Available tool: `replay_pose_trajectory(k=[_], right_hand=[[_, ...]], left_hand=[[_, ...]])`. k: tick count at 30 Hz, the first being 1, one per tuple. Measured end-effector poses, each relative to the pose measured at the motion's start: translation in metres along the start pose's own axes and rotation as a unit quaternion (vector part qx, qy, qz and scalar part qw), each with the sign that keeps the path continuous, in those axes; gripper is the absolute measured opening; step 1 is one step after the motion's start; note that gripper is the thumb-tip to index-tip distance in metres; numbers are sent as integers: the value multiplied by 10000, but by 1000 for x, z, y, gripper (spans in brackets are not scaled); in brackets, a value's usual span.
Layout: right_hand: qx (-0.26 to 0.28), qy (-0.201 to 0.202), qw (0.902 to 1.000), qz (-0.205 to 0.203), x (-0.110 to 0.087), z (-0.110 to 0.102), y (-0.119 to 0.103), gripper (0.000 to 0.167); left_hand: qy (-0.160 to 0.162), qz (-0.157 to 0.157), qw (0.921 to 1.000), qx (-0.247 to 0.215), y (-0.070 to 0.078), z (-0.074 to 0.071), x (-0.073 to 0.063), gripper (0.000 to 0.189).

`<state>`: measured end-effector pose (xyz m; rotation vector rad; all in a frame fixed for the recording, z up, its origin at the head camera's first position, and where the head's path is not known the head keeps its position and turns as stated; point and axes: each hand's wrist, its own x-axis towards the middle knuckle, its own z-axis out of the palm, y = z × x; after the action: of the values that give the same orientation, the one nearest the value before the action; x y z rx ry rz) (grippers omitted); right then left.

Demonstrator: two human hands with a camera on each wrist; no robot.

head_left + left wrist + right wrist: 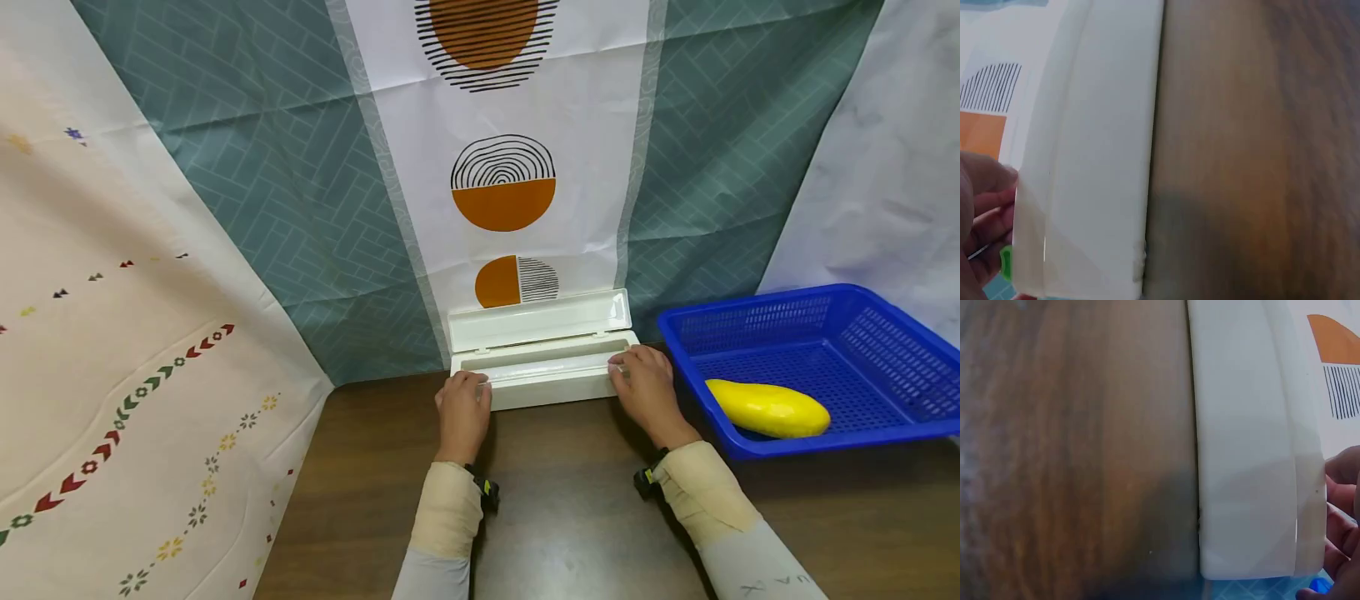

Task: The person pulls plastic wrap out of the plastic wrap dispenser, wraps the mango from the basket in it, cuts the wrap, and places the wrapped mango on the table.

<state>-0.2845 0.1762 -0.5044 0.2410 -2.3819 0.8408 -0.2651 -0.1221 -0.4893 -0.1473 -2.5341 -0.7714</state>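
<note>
A long white plastic box [553, 393] lies on the table with its hinged lid [540, 321] raised at the back. Inside runs a pale, shiny roll of wrap [551, 367]. My left hand [462, 412] bends over the box's left end and holds the roll's left end. At the opposite end, my right hand [647, 387] holds the roll's right end with curled fingers. Both wrist views show the box's front wall [1100, 156], with fingers [1341, 540] over its top edge and their tips partly hidden. A small green piece [1005, 262] shows beside the left fingers.
To the right stands a blue plastic basket [832, 300] with a yellow, elongated vegetable-like object [768, 408] in it. Behind the box hangs a patterned cloth [592, 167]. Another printed cloth [150, 333] hangs at the left. The brown table [555, 500] extends in front.
</note>
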Motion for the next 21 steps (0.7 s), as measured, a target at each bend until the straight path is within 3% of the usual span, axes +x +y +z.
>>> replay_pose_trajectory(k=[7,13,21], right_hand=[[300,-144,9986,420,4,-2,0,14],[386,-139,9976,566,6,-2,-2,15],[43,-180,9975,686,10,-2,-7,18]], left_hand=[[171,-412,9990,-43,6,2,8,16],[279,-485,9984,-50,9,2,11,13],[164,-511,9985,82,10,4,14,13]])
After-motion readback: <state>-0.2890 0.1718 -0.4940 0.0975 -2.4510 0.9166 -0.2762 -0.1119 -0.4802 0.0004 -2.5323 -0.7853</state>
